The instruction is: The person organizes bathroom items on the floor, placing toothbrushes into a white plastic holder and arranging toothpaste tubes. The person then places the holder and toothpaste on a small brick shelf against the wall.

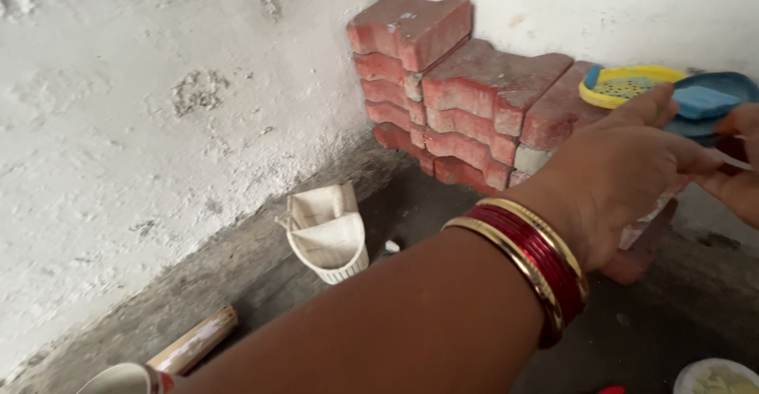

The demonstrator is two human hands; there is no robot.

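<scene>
While the left hand (624, 169), bangles (526, 263) on its wrist, reaches across the red bricks (474, 101), its fingers pinch a thin pale strip (731, 161) together with the right hand (743, 165) at the frame's edge, just below a blue soap (704, 100) on its dish (624, 86).

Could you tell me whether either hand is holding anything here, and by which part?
The left hand and right hand pinch a thin pale strip between their fingertips; what it is cannot be told.
</scene>
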